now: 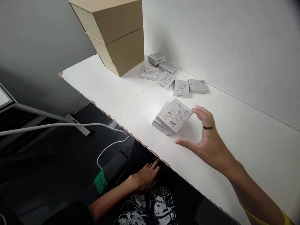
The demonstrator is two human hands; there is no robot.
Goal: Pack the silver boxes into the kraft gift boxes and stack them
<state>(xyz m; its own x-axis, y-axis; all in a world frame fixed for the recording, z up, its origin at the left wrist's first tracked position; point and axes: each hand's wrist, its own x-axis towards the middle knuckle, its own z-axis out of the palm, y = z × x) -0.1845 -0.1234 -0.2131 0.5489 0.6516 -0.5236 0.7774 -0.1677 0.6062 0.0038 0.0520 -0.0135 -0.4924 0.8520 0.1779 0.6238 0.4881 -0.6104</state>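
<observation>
My right hand [208, 140], with a dark ring on one finger, is held over the table with thumb and fingers spread apart. Just left of its fingertips a small white carton [174, 115] with red and black print sits tilted and askew on a second carton [160, 127]. Whether a fingertip touches the upper carton's corner I cannot tell. My left hand [147, 176] rests low at the table's front edge, holding nothing, its index finger stretched to the edge and the other fingers loosely bent.
Several similar small cartons [166, 80] lie loosely grouped near the wall on the white table [112, 97]. Large tan boxes [124, 40] are stacked at the back left. A white cable [93, 124] runs beside the table's chipped front edge. A dark object with a green band [100, 181] is below.
</observation>
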